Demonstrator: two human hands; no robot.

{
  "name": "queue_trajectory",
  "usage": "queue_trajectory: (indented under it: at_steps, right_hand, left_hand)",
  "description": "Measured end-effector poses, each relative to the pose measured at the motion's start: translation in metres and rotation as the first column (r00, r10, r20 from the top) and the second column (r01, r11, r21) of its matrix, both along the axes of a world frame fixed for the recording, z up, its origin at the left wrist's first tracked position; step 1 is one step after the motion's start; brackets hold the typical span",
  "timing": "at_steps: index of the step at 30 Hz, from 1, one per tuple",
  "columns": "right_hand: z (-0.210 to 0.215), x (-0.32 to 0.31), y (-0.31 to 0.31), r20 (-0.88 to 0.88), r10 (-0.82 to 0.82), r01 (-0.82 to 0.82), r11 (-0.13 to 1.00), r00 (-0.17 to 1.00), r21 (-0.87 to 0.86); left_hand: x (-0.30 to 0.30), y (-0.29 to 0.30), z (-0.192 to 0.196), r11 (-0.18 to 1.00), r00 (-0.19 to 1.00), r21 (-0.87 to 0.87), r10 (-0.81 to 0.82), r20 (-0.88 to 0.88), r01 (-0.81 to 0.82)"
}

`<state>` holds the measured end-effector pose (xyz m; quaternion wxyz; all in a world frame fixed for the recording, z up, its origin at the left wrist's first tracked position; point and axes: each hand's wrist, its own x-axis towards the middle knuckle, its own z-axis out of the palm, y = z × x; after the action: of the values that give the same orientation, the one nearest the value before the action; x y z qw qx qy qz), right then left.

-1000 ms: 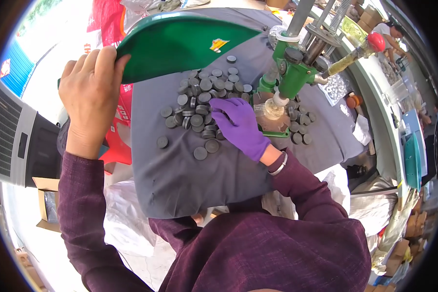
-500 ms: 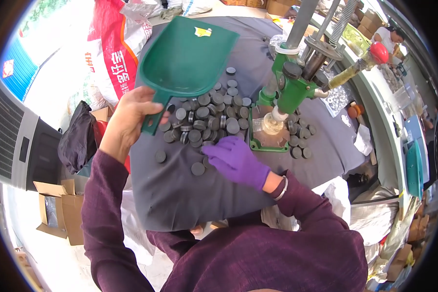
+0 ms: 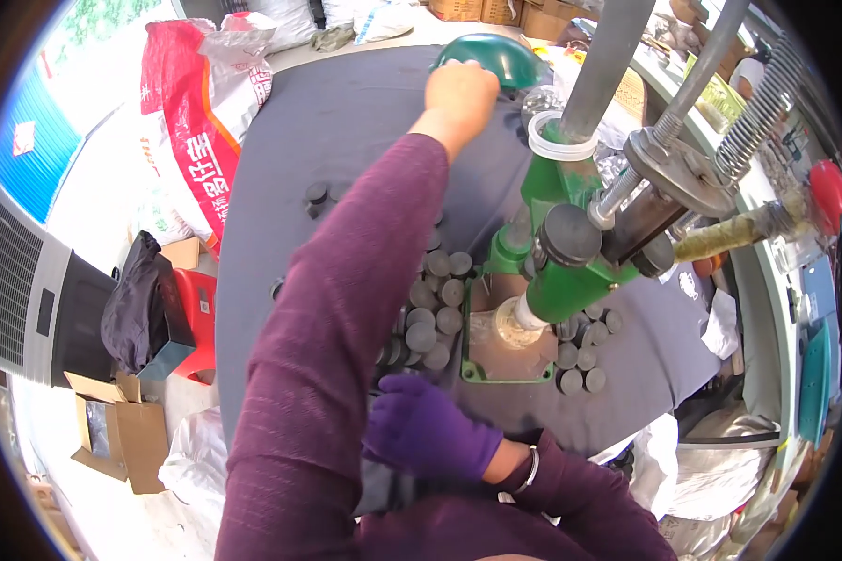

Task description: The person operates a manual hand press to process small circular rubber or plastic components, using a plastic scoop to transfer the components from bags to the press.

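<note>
My left hand (image 3: pixel 460 98) is stretched out to the far side of the table, its fingers closed on a green plastic dustpan (image 3: pixel 503 61). The arm crosses the table and hides part of what lies beneath. In a purple glove, my right hand (image 3: pixel 430 428) sits at the near edge with curled fingers; whatever they may hold is hidden. Just beyond it lies a pile of dark round discs (image 3: pixel 421 335), partly covered by my left sleeve. A few more discs (image 3: pixel 316 194) lie apart on the left. To the right of the pile stands a green hand press (image 3: pixel 571 304).
Discs (image 3: pixel 585 355) also lie right of the press. Its lever has a red knob (image 3: pixel 829 190). A grey cloth (image 3: pixel 374 103) covers the table. On the left are a red and white sack (image 3: pixel 192 122), a red stool (image 3: pixel 195 323) and an open cardboard box (image 3: pixel 126 435).
My left hand has carried the dustpan away to the far edge of the table. My gloved right hand has drawn back toward me, and the view has shifted closer to the press.
</note>
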<state>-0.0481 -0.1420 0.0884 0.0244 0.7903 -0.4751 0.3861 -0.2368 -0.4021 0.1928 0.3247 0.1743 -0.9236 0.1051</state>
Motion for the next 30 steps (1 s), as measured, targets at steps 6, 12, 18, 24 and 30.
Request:
queue_trajectory:
  at_steps: [6,12,18,24,30]
  right_hand:
    - [0.008,-0.007,0.005,-0.053,0.078,-0.073,0.993,0.996,0.091]
    - [-0.005,0.001,0.0,-0.006,-0.021,0.02,0.999,1.0,-0.039]
    - [0.001,0.002,-0.002,0.019,-0.027,0.027,1.0,0.999,0.006]
    - [0.002,-0.002,-0.002,0.033,-0.054,0.055,0.998,0.998,-0.024]
    - [0.005,-0.001,-0.002,0.03,-0.054,0.055,0.998,0.998,-0.022]
  left_hand:
    - [-0.025,0.003,-0.015,0.991,0.979,0.125,-0.079,0.188,0.056]
    - [0.028,0.002,0.025,0.991,0.863,-0.131,0.055,0.503,0.012]
    - [0.113,-0.025,0.017,0.958,0.855,-0.206,-0.065,0.514,0.197]
    - [0.172,0.003,0.03,0.947,0.828,-0.188,-0.118,0.548,0.259]
    - [0.204,0.008,0.051,0.987,0.878,-0.056,-0.108,0.467,0.151]
